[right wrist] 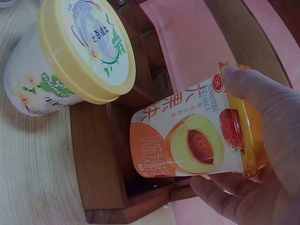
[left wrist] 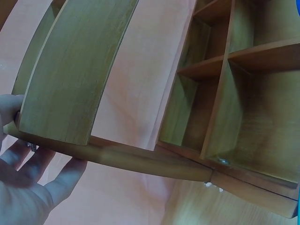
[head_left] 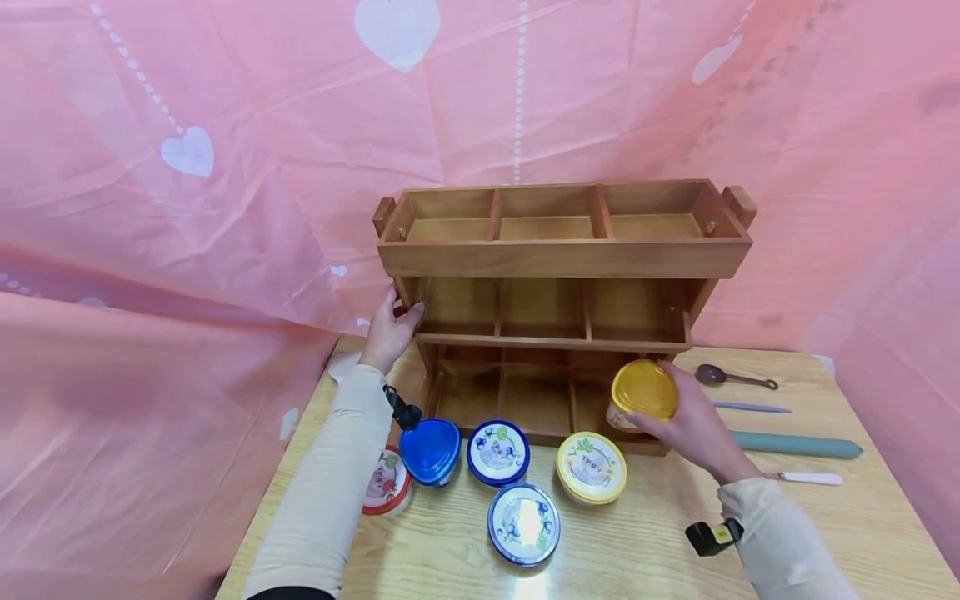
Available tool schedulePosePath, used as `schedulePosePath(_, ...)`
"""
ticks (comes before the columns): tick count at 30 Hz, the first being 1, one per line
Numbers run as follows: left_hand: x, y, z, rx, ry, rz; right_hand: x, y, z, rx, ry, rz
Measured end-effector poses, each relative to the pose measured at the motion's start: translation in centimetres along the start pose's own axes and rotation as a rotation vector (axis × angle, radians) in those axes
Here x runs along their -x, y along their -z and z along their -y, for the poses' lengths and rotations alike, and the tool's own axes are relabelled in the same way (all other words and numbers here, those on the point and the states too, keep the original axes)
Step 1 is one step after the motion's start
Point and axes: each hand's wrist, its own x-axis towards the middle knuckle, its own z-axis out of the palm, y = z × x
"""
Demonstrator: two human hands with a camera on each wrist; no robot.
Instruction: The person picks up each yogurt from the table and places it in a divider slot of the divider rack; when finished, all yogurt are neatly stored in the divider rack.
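A three-tiered wooden box (head_left: 555, 259) stands fanned out, with compartments in each tier. My left hand (head_left: 390, 329) grips its left side at the middle tier; in the left wrist view, the fingers and thumb of my left hand (left wrist: 33, 183) hold the wood from both sides. My right hand (head_left: 693, 421) holds a yogurt cup with a yellow lid (head_left: 645, 389) by the lid, over the lowest tier's right compartment. Peach pictures show on the yogurt cup (right wrist: 187, 133) in the right wrist view, its base inside or just above that compartment.
Before the box stand a yellow-lidded tub (head_left: 592, 467), two blue-rimmed tubs (head_left: 498, 452), a blue-lidded cup (head_left: 430, 452) and a red-rimmed tub (head_left: 388, 482). At right lie a brown spoon (head_left: 712, 375), a purple stick (head_left: 752, 407), a teal cylinder (head_left: 798, 444) and a white-handled knife (head_left: 813, 478).
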Motion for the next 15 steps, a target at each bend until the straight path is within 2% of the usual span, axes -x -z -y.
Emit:
schedulePosePath(5,0.0,-0.1,-0.1,-0.005,0.004,-0.004,-1.0,-1.1,-0.5,-0.015,-0.012,0.01)
schedulePosePath(10,0.0,-0.1,0.0,-0.003,0.003,-0.002,-1.5,-2.1,-1.1,-0.043,-0.062,0.061)
schedulePosePath(15,0.3,0.0,-0.1,-0.013,0.007,0.0,-1.9,-3.1,-1.7,-0.039,-0.105,0.062)
